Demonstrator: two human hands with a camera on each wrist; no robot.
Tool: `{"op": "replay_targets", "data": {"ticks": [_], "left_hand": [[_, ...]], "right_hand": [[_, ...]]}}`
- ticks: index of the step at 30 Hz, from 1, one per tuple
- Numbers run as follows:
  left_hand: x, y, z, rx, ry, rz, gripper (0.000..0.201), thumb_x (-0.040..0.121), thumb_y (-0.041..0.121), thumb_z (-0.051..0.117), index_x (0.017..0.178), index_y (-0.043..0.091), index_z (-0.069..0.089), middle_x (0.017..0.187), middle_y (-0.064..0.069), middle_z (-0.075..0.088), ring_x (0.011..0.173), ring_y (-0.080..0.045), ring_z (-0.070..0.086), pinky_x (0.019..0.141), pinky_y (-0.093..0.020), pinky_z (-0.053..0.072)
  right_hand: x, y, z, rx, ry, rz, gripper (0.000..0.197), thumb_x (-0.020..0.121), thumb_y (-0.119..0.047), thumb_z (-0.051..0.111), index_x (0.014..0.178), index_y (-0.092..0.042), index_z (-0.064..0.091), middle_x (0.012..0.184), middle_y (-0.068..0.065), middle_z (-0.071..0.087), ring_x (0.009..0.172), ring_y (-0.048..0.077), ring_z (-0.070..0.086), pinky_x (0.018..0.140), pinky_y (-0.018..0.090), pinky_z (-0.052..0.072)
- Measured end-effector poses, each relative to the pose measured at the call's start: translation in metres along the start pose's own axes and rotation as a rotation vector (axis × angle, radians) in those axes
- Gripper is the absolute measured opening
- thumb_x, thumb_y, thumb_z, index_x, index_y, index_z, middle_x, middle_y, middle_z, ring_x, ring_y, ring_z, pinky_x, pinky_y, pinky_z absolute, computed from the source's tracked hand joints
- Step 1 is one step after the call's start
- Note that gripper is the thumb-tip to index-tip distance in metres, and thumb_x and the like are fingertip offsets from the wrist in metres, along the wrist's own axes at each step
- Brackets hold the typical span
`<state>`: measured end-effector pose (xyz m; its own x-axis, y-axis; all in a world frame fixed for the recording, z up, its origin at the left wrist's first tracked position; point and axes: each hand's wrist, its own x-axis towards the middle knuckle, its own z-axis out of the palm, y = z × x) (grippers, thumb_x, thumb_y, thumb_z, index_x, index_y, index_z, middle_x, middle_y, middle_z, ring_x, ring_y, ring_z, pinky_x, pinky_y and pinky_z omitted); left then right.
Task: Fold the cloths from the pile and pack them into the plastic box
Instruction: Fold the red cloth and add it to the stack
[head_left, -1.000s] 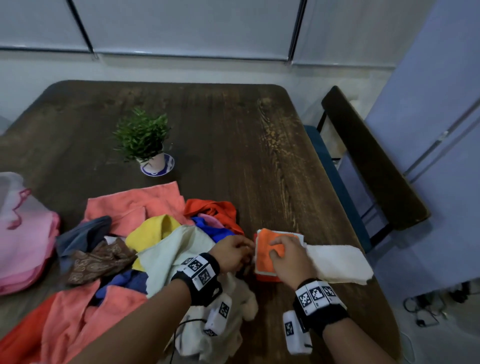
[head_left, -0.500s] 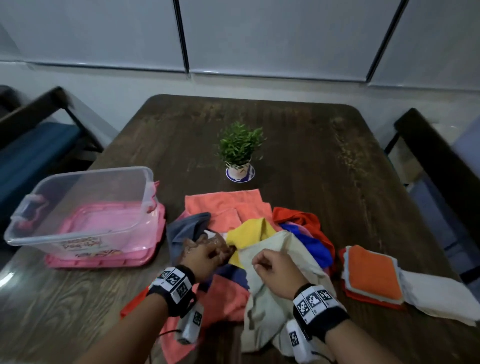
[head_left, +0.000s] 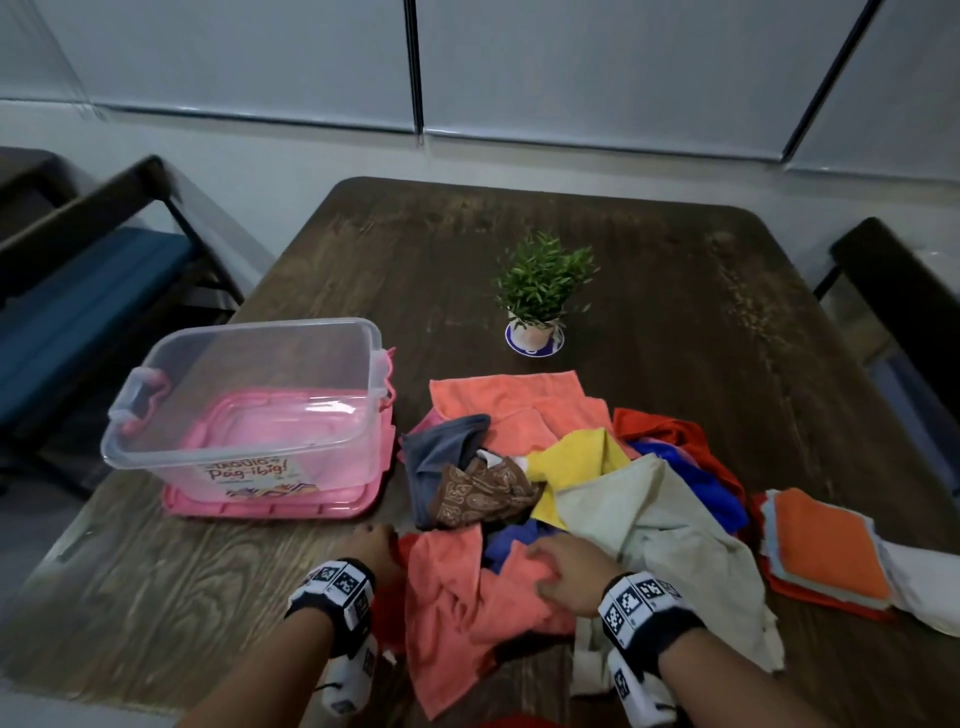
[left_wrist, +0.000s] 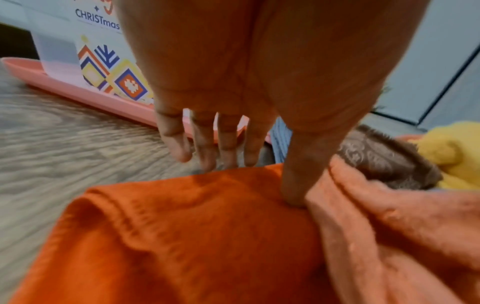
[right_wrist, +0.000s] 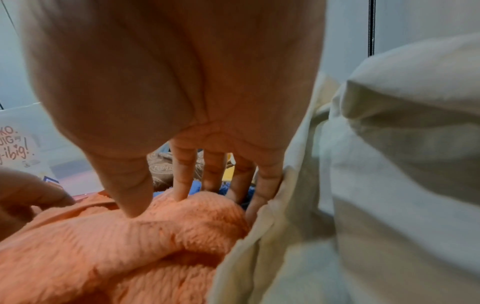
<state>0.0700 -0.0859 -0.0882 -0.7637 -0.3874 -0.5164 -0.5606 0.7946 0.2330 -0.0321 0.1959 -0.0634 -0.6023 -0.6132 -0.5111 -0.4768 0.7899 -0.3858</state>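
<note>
the clear plastic box (head_left: 249, 395) stands on its pink lid (head_left: 270, 506), left of the cloth pile (head_left: 550, 467) on the wooden table (head_left: 649, 291). at the pile's near left edge the left hand (head_left: 371, 545) has its thumb (left_wrist: 296, 185) pressed into a dark orange cloth (left_wrist: 182, 236), fingers (left_wrist: 205, 144) loosely straight behind its edge; whether they touch it is blurred. the right hand (head_left: 566, 569) rests thumb and fingertips on the salmon cloth (head_left: 467, 613), gripping nothing clearly; a cream cloth (right_wrist: 376, 185) hides its right side. right of the pile lies a folded stack (head_left: 826, 556), a white cloth (head_left: 930, 590) cut off by the frame.
</note>
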Motion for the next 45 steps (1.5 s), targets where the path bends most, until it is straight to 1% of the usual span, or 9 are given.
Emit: {"op": "replay_targets", "data": {"ticks": [5, 9, 15, 20, 24, 27, 31, 37, 45], "left_hand": [[-0.009, -0.006, -0.001, 0.006, -0.002, 0.07, 0.023, 0.087, 0.042, 0.058, 0.096, 0.021, 0.059, 0.106, -0.005, 0.068, 0.094, -0.022, 0.064, 0.07, -0.023, 0.039], [-0.003, -0.014, -0.009, -0.393, 0.1, 0.098, 0.021, 0.086, 0.02, 0.066, 0.085, 0.02, 0.045, 0.082, 0.001, 0.058, 0.085, -0.023, 0.059, 0.071, -0.029, 0.04], [-0.017, 0.005, -0.051, -0.964, 0.093, 0.403, 0.023, 0.068, 0.028, 0.071, 0.08, 0.032, 0.051, 0.073, 0.008, 0.056, 0.068, -0.009, 0.049, 0.073, -0.035, 0.044], [-0.036, 0.042, -0.095, -1.164, 0.06, 0.648, 0.042, 0.066, 0.034, 0.074, 0.099, 0.016, 0.056, 0.082, 0.008, 0.061, 0.077, -0.008, 0.056, 0.073, -0.022, 0.048], [-0.028, 0.048, -0.112, -1.001, 0.183, 0.635, 0.042, 0.072, 0.043, 0.069, 0.106, 0.02, 0.059, 0.098, 0.005, 0.065, 0.09, -0.01, 0.061, 0.087, -0.03, 0.05], [-0.022, 0.046, -0.104, -0.604, 0.451, 0.599, 0.045, 0.072, 0.054, 0.062, 0.106, 0.025, 0.057, 0.107, 0.004, 0.058, 0.102, -0.014, 0.054, 0.095, -0.036, 0.045], [-0.047, 0.074, -0.095, -0.733, 0.191, 0.789, 0.048, 0.071, 0.05, 0.076, 0.101, 0.019, 0.055, 0.098, 0.008, 0.059, 0.09, -0.004, 0.057, 0.082, -0.02, 0.047], [-0.048, 0.102, -0.09, -0.554, 0.267, 0.78, 0.031, 0.081, 0.038, 0.072, 0.106, 0.023, 0.062, 0.099, 0.011, 0.065, 0.09, -0.002, 0.06, 0.079, -0.018, 0.046], [-0.051, 0.107, -0.102, -0.642, 0.073, 0.771, 0.03, 0.087, 0.027, 0.071, 0.117, 0.023, 0.07, 0.103, 0.011, 0.073, 0.097, 0.0, 0.067, 0.09, -0.025, 0.053]], "right_hand": [[0.009, -0.001, -0.004, 0.054, 0.05, 0.021, 0.022, 0.084, -0.027, 0.066, 0.104, -0.032, 0.062, 0.11, -0.009, 0.065, 0.102, 0.013, 0.059, 0.087, 0.024, 0.045], [0.013, -0.007, -0.008, 0.077, 0.167, 0.059, 0.024, 0.082, -0.021, 0.066, 0.097, -0.031, 0.05, 0.078, -0.018, 0.047, 0.085, 0.011, 0.051, 0.071, 0.024, 0.036], [0.02, -0.046, -0.026, 0.383, 0.229, -0.166, 0.058, 0.083, -0.029, 0.074, 0.135, -0.026, 0.05, 0.129, -0.006, 0.054, 0.116, 0.006, 0.054, 0.096, 0.012, 0.041], [0.027, -0.079, -0.049, 0.471, 0.31, -0.276, 0.087, 0.068, -0.054, 0.077, 0.144, -0.037, 0.038, 0.142, -0.004, 0.046, 0.132, 0.01, 0.045, 0.111, 0.033, 0.039], [0.013, -0.086, -0.077, 0.84, 0.288, -0.27, 0.032, 0.08, -0.03, 0.08, 0.109, -0.02, 0.069, 0.107, 0.004, 0.075, 0.099, 0.019, 0.071, 0.094, 0.045, 0.055], [0.008, -0.08, -0.085, 1.021, 0.33, -0.224, 0.032, 0.081, -0.03, 0.079, 0.107, -0.015, 0.068, 0.099, 0.006, 0.076, 0.089, 0.022, 0.072, 0.082, 0.043, 0.059], [0.001, -0.083, -0.088, 1.219, 0.304, -0.13, 0.015, 0.095, -0.018, 0.065, 0.106, -0.009, 0.062, 0.086, 0.011, 0.066, 0.061, 0.017, 0.065, 0.046, 0.027, 0.052], [-0.01, -0.075, -0.096, 1.178, 0.271, -0.161, 0.028, 0.091, -0.021, 0.071, 0.111, -0.003, 0.063, 0.086, 0.017, 0.07, 0.068, 0.019, 0.066, 0.055, 0.029, 0.054], [-0.027, -0.062, -0.11, 1.151, 0.278, -0.23, 0.019, 0.083, -0.015, 0.077, 0.1, -0.008, 0.071, 0.09, 0.009, 0.075, 0.083, 0.026, 0.071, 0.072, 0.037, 0.057]]}}
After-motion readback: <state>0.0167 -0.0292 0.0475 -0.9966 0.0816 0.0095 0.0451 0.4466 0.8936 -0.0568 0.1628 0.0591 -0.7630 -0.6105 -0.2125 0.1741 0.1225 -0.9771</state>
